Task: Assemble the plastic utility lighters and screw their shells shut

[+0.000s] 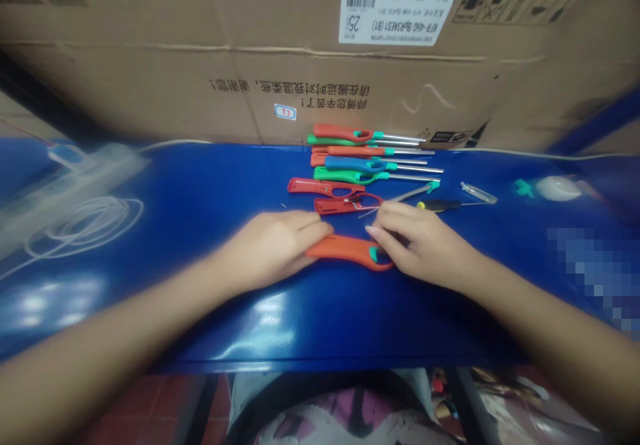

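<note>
Between my hands is an orange long-nosed gas lighter [345,248] with a teal trigger, held level just over the blue table. My left hand [270,248] is closed on the butt end of its handle. My right hand [425,238] has its fingers closed round the trigger end and covers whatever lies beyond. Just behind them lie two red lighter shell halves; the nearer red shell [330,205] has small parts inside. A metal lighter tube [413,193] with a teal end rests beside it, partly behind my right hand.
Several lighters, including a blue lighter [353,164], lie in a row by the cardboard box [175,91]. Right of them are a screwdriver [443,205], a clear tube [479,193] and a blurred white object [557,188]. A power strip [90,181] and coiled white cable [95,225] occupy the left.
</note>
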Action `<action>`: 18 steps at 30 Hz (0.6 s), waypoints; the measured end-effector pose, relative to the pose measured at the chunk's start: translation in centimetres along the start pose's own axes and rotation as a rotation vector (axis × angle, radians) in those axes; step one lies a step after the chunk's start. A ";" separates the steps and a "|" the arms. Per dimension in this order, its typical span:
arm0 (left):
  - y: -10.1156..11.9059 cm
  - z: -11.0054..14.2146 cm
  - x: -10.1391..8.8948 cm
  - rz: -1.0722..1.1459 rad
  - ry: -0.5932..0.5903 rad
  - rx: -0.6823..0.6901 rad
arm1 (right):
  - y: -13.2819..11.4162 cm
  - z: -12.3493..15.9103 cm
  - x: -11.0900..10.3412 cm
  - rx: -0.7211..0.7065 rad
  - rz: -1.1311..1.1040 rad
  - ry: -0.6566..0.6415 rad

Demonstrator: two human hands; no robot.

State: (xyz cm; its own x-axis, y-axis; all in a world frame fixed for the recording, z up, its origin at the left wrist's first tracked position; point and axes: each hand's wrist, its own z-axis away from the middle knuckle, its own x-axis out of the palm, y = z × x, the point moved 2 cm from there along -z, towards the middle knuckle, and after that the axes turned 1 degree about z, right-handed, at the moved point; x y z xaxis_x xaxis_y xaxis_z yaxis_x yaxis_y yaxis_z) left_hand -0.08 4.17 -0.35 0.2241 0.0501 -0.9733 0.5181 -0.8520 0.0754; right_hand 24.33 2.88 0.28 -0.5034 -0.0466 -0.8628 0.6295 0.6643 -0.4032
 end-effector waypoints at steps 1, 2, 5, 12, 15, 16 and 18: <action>0.0 0.0 0.1 0.016 -0.031 0.001 | -0.1 0.0 -0.1 -0.002 -0.010 -0.021; 0.0 0.0 0.2 0.031 -0.054 -0.003 | -0.3 0.0 -0.2 -0.008 -0.022 -0.053; 0.0 -0.1 0.3 0.064 -0.086 -0.009 | -0.6 0.2 -0.2 -0.068 -0.015 -0.159; 0.5 -0.3 0.3 0.114 -0.035 0.028 | -0.8 0.6 1.1 -0.165 0.123 -0.201; 0.9 -0.2 0.8 0.156 -0.039 0.069 | -1.2 0.6 1.3 -0.173 0.144 -0.208; 1.0 -0.2 0.9 0.171 -0.033 0.073 | -1.3 0.6 1.3 -0.172 0.153 -0.206; 1.0 -0.2 0.9 0.202 -0.016 0.062 | -1.6 0.6 0.9 -0.160 0.161 -0.200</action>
State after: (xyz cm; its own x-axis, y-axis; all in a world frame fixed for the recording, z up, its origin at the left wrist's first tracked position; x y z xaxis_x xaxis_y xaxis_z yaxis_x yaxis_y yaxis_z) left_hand 0.76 3.49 -1.13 0.3050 -0.1327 -0.9431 0.4119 -0.8745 0.2562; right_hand 23.22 1.34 -0.07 -0.2684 -0.0666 -0.9610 0.5821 0.7836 -0.2169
